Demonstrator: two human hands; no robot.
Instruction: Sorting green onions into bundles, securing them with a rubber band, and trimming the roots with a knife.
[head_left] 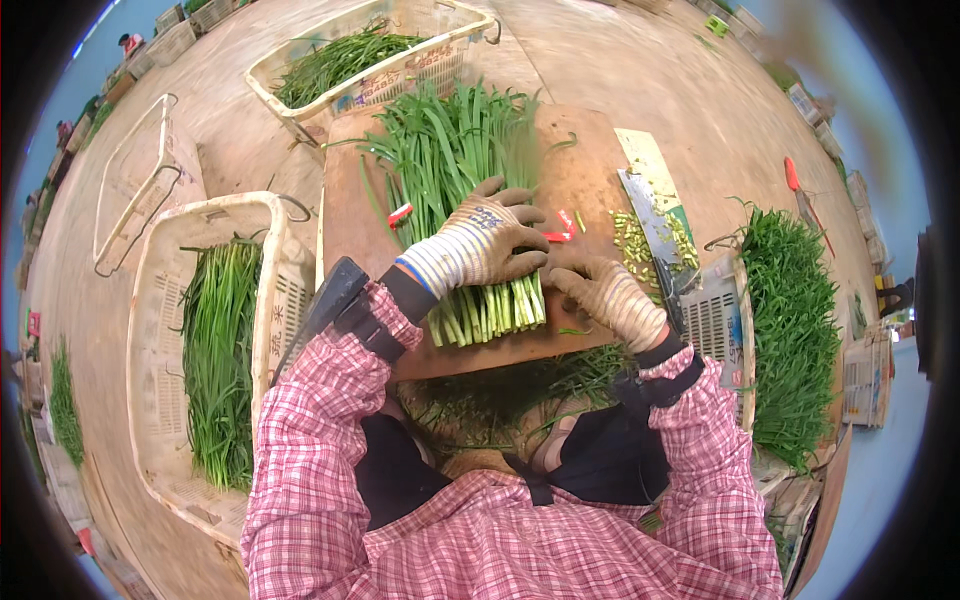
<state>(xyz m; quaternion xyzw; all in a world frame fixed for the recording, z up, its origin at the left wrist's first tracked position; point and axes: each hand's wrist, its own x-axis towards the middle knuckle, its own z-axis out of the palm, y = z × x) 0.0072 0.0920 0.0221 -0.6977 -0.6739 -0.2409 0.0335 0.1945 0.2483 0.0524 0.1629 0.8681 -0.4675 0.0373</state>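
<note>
A thick bunch of long green chives lies on a brown board, leaves pointing away and pale cut stems toward me. My left hand, in a striped knit glove with dark fingertips, lies across the bunch, its fingers curving over the right side and holding it. Beside the stems' right edge, my gloved right hand has bent fingers, parted and holding nothing visible. A red printed strip shows to the bunch's right, and a red piece shows at its left; whether they join underneath is hidden.
A cleaver and chopped stem bits lie at the board's right. Chives fill a left crate and a far crate; more chives are heaped at right. A red-handled tool lies on the floor.
</note>
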